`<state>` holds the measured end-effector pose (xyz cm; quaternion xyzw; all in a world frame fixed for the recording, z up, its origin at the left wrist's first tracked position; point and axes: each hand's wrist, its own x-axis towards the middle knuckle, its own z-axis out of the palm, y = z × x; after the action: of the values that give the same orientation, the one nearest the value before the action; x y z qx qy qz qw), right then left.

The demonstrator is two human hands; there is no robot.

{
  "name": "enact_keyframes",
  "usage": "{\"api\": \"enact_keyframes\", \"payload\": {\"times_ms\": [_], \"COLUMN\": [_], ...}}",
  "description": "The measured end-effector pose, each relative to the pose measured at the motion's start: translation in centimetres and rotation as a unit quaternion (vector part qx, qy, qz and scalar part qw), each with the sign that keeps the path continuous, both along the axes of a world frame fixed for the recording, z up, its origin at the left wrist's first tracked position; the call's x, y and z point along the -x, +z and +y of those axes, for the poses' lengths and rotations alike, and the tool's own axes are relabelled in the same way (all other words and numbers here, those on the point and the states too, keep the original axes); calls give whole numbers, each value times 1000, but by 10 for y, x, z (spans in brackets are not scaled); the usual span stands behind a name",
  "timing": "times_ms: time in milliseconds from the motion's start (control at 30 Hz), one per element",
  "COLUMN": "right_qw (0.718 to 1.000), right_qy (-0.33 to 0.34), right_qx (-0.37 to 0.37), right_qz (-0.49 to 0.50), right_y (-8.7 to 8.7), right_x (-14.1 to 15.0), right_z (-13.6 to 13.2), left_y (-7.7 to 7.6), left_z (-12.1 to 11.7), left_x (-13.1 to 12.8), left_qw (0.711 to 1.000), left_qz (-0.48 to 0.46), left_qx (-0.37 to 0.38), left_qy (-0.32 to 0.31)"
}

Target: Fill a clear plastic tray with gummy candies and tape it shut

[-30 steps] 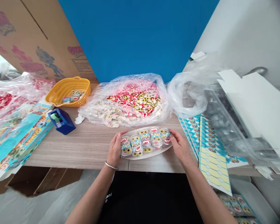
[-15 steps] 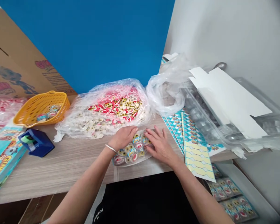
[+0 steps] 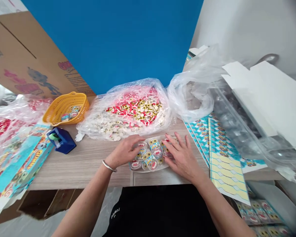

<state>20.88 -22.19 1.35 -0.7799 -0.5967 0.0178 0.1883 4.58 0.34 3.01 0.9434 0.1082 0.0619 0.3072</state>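
Landmark: yellow basket (image 3: 85,110). Turquoise box (image 3: 17,161), nearer wearer and left of basket: "GUMM", rest unclear. Brown carton (image 3: 37,59), behind basket: pink logo starting "G", remainder blurred; small print below it illegible. Black garment (image 3: 162,210), right of basket, nearer wearer: white "DOING", final character uncertain. Labels on clear packs (image 3: 149,159), right of basket: too small.

Off the tray's end comes the left hand (image 3: 123,149), now reaching in over the pale oval tray (image 3: 162,168)! The right hand (image 3: 184,159) has let go too, fingers fanned over the contents. Between the hands, small clear plastic packs with blue labels (image 3: 149,159), neatly lined up a second ago, now lie jumbled and askew.
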Motion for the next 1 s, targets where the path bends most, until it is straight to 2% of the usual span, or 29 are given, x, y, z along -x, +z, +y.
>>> {"api": "enact_keyframes", "payload": {"times_ms": [133,267,500,600,800,1000], "right_qw": [995,991,995,995,998,996], "right_qy": [97,134,89,84,27,6], "right_qx": [6,26,-6,-21,-45,-91], "right_qz": [-3,-3,-36,-40,-47,-26], "right_y": [16,13,-3,-6,-9,-1], "right_x": [21,39,51,61,74,73], "right_z": [11,23,31,39,43,22], "left_y": [3,0,10,9,-1,-4], "left_z": [-1,-7,-24,-29,-29,-36], "left_x": [22,31,65,75,73,67], "left_qw": [995,990,984,982,985,986], "left_qz": [53,73,66,78,77,69], "left_qx": [-78,-119,-166,-170,-147,-146], "left_qy": [-38,-24,21,38,39,42]}}
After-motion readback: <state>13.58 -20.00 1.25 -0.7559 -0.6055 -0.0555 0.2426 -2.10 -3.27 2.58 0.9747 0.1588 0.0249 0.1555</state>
